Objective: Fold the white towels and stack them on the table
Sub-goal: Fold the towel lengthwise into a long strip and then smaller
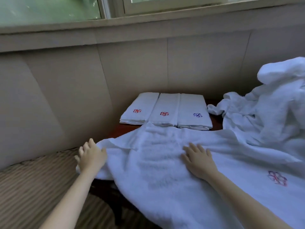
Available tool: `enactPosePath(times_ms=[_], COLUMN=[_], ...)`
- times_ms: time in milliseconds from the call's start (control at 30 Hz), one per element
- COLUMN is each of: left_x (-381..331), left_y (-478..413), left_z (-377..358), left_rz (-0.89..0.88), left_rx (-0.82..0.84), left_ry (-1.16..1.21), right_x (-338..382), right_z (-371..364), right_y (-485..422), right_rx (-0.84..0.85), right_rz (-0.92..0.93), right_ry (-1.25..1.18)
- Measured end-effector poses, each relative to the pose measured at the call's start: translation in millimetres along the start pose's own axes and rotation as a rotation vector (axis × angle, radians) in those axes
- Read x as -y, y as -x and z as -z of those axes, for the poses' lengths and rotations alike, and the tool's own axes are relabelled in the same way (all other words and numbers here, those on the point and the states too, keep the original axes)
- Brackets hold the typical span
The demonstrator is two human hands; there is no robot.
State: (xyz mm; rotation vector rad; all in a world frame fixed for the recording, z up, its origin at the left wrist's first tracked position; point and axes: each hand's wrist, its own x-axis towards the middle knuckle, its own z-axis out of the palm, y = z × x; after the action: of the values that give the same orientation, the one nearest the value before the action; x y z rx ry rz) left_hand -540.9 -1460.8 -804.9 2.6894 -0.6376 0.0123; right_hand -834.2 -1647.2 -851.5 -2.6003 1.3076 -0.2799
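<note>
Under right hand (pixel 198 161), flat with fingers straight, white towel (pixel 165 172) lay spread unfolded on surface (pixel 127 128); left hand (pixel 91 156) splayed, touching its left edge. Beyond hands, three folded stacks (pixel 165 111) done; crumpled pile (pixel 272 113) to right not yet folded.

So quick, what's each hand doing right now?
Left hand: open, fingers spread at the left edge of the spread towel.
Right hand: open, flat on that towel.

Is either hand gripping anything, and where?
Nothing gripped. The right hand lies flat on the spread towel; the left hand touches its left edge, open.
</note>
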Motion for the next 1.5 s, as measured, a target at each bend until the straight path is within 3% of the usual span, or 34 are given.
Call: enactPosePath(times_ms=[67, 133, 300, 400, 567, 600, 733, 833, 967, 1100, 1300, 1400, 1500], left_x=[23, 36, 40, 35, 30, 26, -3, -22, -51, -83, -106, -114, -113], left_y=[-13, -17, -11, -19, -53, -60, -59, -36, -11, 5, -15, -50, -82], left_z=[9, 18, 41, 76, 128, 127, 83, 37, -15, -39, -32, -2, 31], left_rz=[0.14, 0.127, -0.066, -0.083, -0.088, -0.082, 0.018, -0.095, -0.523, -0.691, -0.513, -0.245, -0.147], left_rx=[0.182, 0.337, 0.287, 0.275, 0.434, 0.412, 0.174, 0.148, 0.104, -0.039, -0.179, -0.063, 0.063], left_ry=[0.088, 0.243, 0.741, 0.84, 0.703, 0.582, -0.334, -0.512, -0.452, -0.367, -0.12, -0.199, -0.128], right_x=[-2, -5, -5, -6, -13, -12, -9, -8, -14, -40, -88, -96, -97], right_z=[-5, -3, 0, 1, 4, 5, 6, 7, 15, 34, 70, 83, 97], right_y=[-7, -13, -15, -10, -1, 0, 1, 1, 0, -3, -26, -39, -49], right_rx=[0.029, 0.032, 0.059, 0.101, 0.146, 0.143, 0.121, 0.111, -0.127, -0.26, -0.116, -0.181, -0.278], right_rz=[-0.014, -0.024, -0.026, -0.006, 0.052, 0.055, 0.05, 0.061, -0.037, -0.352, -0.61, -0.645, -0.64], right_ry=[0.019, 0.019, 0.031, 0.052, 0.032, 0.026, 0.04, 0.014, -0.137, -0.014, 0.228, 0.136, 0.075])
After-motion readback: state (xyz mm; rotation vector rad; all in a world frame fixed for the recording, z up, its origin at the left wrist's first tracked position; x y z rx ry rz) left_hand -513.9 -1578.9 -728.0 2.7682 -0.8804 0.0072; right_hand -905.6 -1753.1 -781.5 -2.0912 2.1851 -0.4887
